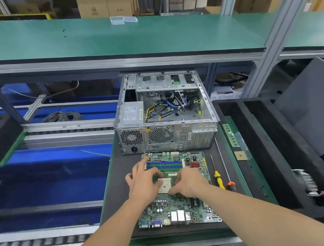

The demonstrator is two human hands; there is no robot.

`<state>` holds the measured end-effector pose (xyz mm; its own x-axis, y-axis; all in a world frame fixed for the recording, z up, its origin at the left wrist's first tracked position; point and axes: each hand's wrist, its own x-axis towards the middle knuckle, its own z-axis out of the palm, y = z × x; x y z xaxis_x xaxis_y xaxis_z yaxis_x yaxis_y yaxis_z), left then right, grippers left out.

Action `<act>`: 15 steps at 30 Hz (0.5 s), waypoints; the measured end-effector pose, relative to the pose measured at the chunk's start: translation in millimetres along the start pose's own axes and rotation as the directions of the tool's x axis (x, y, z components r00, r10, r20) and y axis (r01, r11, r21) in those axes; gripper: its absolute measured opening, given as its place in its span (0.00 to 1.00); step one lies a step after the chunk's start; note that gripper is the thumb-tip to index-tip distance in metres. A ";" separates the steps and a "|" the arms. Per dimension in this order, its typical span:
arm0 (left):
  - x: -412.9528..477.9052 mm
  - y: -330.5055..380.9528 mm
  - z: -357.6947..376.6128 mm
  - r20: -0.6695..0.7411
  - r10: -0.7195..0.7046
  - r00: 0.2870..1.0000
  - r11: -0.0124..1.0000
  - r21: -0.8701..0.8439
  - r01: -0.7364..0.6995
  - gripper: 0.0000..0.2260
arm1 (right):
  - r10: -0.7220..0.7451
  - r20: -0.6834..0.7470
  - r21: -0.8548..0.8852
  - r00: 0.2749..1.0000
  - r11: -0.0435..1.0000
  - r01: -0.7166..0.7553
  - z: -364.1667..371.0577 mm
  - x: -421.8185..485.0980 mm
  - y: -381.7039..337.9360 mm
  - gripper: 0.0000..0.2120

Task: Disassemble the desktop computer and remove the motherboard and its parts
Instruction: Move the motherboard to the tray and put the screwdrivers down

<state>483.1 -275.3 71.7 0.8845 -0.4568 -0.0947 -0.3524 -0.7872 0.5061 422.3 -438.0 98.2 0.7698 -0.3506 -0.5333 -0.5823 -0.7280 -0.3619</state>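
The green motherboard (171,209) lies flat on a black mat in front of the open metal computer case (163,109). Its white CPU socket (164,185) sits between my two hands. My left hand (143,179) rests on the board at the socket's left edge, fingers spread toward the memory slots (164,165). My right hand (189,180) presses on the board at the socket's right side, thumb lying along the socket's lower edge. Neither hand visibly grips anything. Loose cables fill the case interior.
Two screwdrivers, a yellow-handled one (218,178) and an orange-handled one (230,185), lie right of the board. A memory stick (230,135) and a CPU chip (240,155) rest on the green strip. Black foam tray slots (268,148), a heatsink (308,182) and a dark side panel (321,104) are at right.
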 end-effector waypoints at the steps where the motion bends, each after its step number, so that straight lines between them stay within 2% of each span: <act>1: 0.0 -0.1 -0.5 0.001 -0.001 1.000 1.000 0.003 0.001 0.04 | -0.009 0.011 -0.005 1.000 1.000 0.009 0.0 0.9 0.2 0.19; 9: 1.7 -0.4 2.9 -0.024 -0.021 0.999 1.000 0.015 0.021 0.05 | -0.056 0.036 -0.012 0.998 0.998 0.056 -1.7 6.7 6.6 0.18; 15: 2.2 3.0 6.5 -0.018 -0.051 0.999 0.996 -0.072 0.050 0.08 | -0.121 -0.065 -0.065 0.991 0.991 0.117 9.3 0.1 16.3 0.19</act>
<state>482.0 -281.4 67.4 0.9069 -0.4082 -0.1049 -0.2847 -0.7769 0.5616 410.5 -444.5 85.1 0.8500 -0.2974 -0.4349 -0.4701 -0.8009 -0.3709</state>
